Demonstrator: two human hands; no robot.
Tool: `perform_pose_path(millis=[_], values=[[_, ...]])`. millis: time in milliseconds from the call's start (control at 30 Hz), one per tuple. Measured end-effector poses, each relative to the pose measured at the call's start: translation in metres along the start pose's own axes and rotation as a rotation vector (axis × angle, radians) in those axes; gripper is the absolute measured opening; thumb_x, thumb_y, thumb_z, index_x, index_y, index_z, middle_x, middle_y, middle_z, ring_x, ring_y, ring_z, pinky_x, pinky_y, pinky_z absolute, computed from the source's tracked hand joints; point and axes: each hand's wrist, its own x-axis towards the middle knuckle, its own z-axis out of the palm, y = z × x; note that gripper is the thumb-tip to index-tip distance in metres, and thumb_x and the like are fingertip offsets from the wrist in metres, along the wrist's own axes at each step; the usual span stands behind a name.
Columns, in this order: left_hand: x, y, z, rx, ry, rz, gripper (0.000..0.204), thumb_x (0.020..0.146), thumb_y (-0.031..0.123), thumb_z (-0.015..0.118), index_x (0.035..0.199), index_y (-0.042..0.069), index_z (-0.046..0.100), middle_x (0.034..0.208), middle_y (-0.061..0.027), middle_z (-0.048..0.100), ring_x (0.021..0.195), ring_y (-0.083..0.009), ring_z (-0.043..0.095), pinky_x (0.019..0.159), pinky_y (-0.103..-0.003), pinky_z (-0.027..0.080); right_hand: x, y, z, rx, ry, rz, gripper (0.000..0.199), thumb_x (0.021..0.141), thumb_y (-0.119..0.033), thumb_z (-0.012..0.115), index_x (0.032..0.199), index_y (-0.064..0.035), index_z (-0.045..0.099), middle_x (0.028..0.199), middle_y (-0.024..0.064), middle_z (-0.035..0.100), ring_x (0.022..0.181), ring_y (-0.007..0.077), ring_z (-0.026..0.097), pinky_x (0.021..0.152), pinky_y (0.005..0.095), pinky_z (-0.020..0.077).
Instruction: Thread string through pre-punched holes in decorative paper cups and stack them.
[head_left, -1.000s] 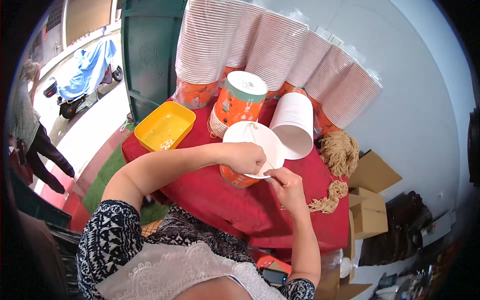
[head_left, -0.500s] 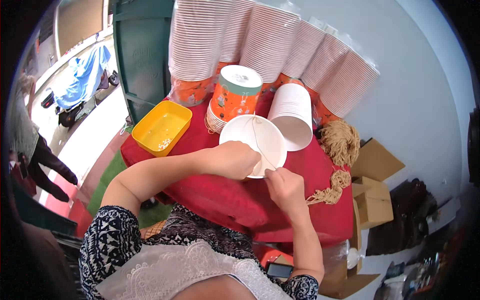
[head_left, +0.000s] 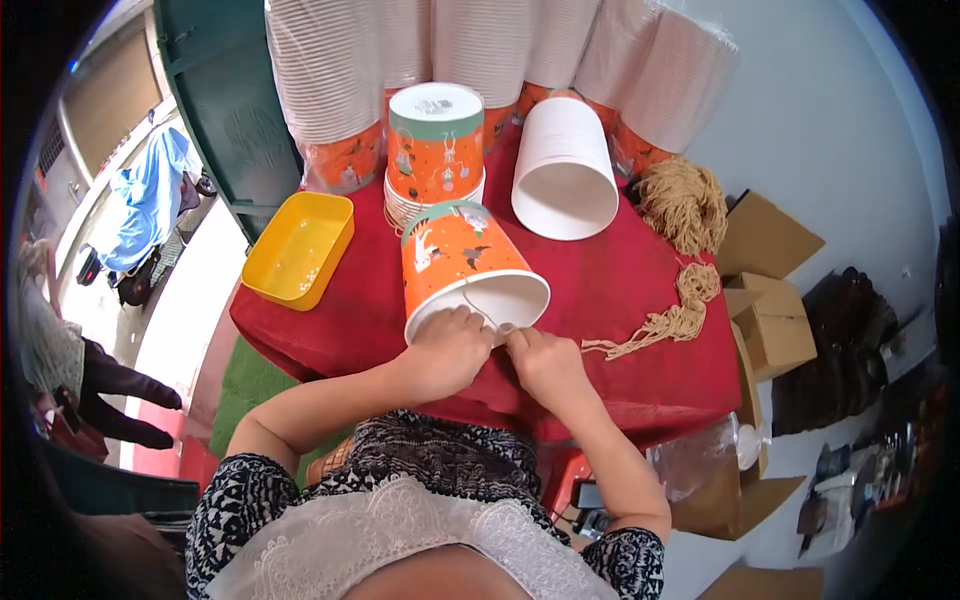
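An orange paper bucket (head_left: 465, 250) with a green band lies tilted over the red-covered table, its white mouth turned toward me. A thin tan string (head_left: 482, 303) crosses that mouth, running down to my fingers. Curled at the near rim, my left hand (head_left: 450, 348) grips the bucket, with some fingertips hidden inside. Close beside it, at the same rim, my right hand (head_left: 545, 362) pinches the string between thumb and fingers. More cut strings (head_left: 680, 315) lie bunched to the right of my right hand.
Behind stand an upturned bucket stack (head_left: 437, 150), a white stack on its side (head_left: 567, 165) and tall wrapped stacks (head_left: 330, 90). A yellow tray (head_left: 300, 250) holds small white bits at left. A string bundle (head_left: 685, 205) and cardboard boxes (head_left: 775, 325) are at right.
The bucket has tipped over, so its orange side now shows and its mouth faces me. My left hand has come out from deep inside to the rim, nearer my right hand.
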Motion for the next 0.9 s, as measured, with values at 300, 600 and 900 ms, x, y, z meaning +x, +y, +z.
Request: perform_pose_path(millis=[300,600,900], values=[[0.006,-0.003,0.010,-0.179,0.046,-0.157,0.004,0.077,0.001,0.057,0.079,-0.001,0.058,0.086,-0.0207,0.060,0.087,-0.0382,0.057,0.080,-0.046,0.047,-0.008,-0.014,0.006,0.141,0.092,0.196,0.009,0.083,-0.007,0.065,0.091,-0.0041,0.064,0.070,0.0084,0.061,0.061,0.0251,0.065,0.050,0.0377,0.0511],[0.007,-0.004,0.023,-0.612,0.091,-0.263,0.009,0.082,0.003,0.060,0.076,-0.002,0.056,0.077,-0.0142,0.059,0.070,-0.0287,0.058,0.064,-0.039,0.046,-0.009,-0.019,0.008,0.207,0.193,0.248,0.011,0.080,-0.006,0.064,0.091,-0.0050,0.065,0.070,0.0084,0.059,0.063,0.0239,0.065,0.054,0.0359,0.0518],[0.011,0.000,0.035,-0.856,0.023,-0.579,0.012,0.091,0.009,0.061,0.084,-0.001,0.059,0.071,-0.0030,0.060,0.068,-0.0106,0.054,0.061,-0.030,0.045,-0.009,-0.015,0.008,0.253,0.172,0.259,0.017,0.081,-0.004,0.064,0.097,-0.0057,0.067,0.070,0.0088,0.060,0.062,0.0244,0.064,0.054,0.0366,0.0512]])
